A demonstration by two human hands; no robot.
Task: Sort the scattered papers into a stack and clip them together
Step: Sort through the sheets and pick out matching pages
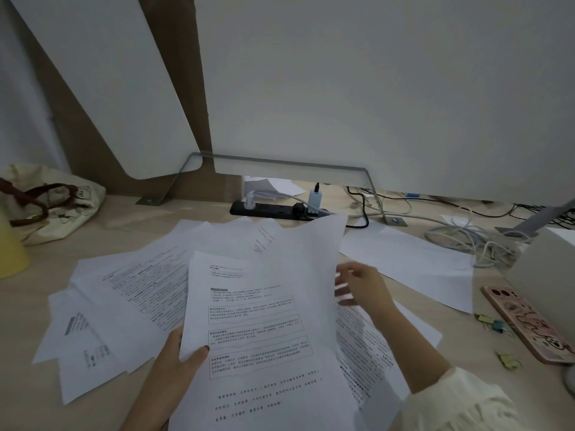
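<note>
Several printed white papers lie scattered over the wooden desk point(137, 225). My left hand point(183, 353) pinches the left edge of a small stack of printed sheets point(258, 325) lifted in front of me. A blank sheet point(308, 259) leans over the stack's top right. My right hand point(361, 287) is beside that sheet's right edge, fingers spread and blurred, touching its edge. More loose papers point(124, 293) lie to the left, one blank sheet point(407, 259) to the right. Small binder clips point(494, 325) and another clip point(508, 360) lie at the right.
A pink-cased phone point(529, 325) lies at the right by a white box point(544, 269). A black power strip point(277, 209) and tangled cables point(466, 237) sit at the back. A cloth bag point(53, 200) and a yellow object point(11, 250) are at the left.
</note>
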